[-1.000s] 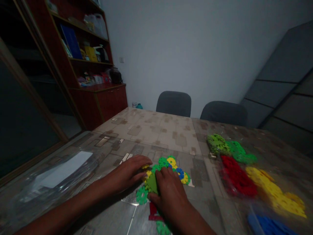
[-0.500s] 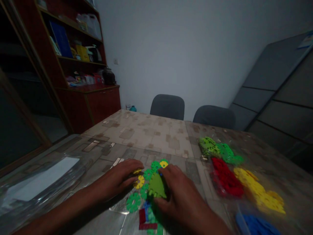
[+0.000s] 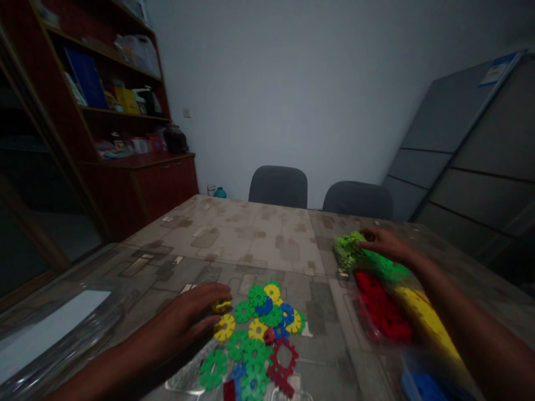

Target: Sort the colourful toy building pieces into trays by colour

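A flat build of notched plastic discs in green, yellow and blue (image 3: 254, 328) lies on the table in front of me, with a dark red square-holed piece (image 3: 284, 356) at its right. My left hand (image 3: 190, 312) is at the build's left edge, thumb and fingers closed about a yellow notched disc (image 3: 221, 306). Far to the right, my right hand (image 3: 382, 245) rests over a pile of light green pieces (image 3: 350, 248). Its thumb and index finger are apart, and some of its fingertips are hidden among the pieces.
Beside the light green pile are green pieces (image 3: 390, 270), a clear pack of red pieces (image 3: 382, 312), yellow pieces (image 3: 426, 317) and a tub of blue ones (image 3: 422, 384). Clear plastic packaging (image 3: 54, 328) lies at left. Two grey chairs (image 3: 278, 186) stand behind the table.
My right hand has left the build and moved far right to the light green pile; the light green piece it held no longer shows. My left hand stays on the yellow disc.
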Demonstrator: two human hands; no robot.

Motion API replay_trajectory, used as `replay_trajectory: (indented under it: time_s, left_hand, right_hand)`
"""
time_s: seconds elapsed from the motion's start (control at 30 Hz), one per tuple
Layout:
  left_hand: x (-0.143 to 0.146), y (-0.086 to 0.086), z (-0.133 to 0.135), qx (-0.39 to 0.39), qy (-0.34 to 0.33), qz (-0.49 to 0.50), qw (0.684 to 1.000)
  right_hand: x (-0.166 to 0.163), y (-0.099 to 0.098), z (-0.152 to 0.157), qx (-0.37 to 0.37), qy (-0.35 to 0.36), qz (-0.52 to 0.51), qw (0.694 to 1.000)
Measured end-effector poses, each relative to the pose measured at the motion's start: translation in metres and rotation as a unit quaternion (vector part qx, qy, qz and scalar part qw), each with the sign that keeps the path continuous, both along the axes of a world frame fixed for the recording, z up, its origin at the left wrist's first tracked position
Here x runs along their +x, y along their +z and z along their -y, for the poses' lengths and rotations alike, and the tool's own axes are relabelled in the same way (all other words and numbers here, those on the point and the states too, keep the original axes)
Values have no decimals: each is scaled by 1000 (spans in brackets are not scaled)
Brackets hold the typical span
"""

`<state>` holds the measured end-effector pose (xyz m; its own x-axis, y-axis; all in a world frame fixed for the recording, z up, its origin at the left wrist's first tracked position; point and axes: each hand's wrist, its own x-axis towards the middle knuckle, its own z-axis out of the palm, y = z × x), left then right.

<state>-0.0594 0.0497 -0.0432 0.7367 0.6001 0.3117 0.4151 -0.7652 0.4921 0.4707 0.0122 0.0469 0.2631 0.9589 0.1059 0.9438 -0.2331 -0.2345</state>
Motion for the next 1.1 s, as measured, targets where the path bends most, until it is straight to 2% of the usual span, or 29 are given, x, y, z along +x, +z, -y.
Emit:
replay_trajectory:
  time_s: [0.2,0.43,0.8,0.9,1.1]
  left_hand:
    - [-3,-3,-2,19,-2,-3,1000]
    - [-4,-3,-4,10,-15,-10,1000]
    - [-6,-3,-5,12,-20,-20,1000]
    - [-5,-3,-3,6,-11,-16,1000]
    - [-6,-4,-4,10,-35,-21,999]
  right_hand:
    - [14,-29,-30,-92,4,13,996]
    - [21,-29,-41,-144,33,45,988]
    - [27,-22,-44,-106,58,52,991]
    - [24,-28,-43,-100,68,61,991]
    - [19,-41,-45,-78,86,79,990]
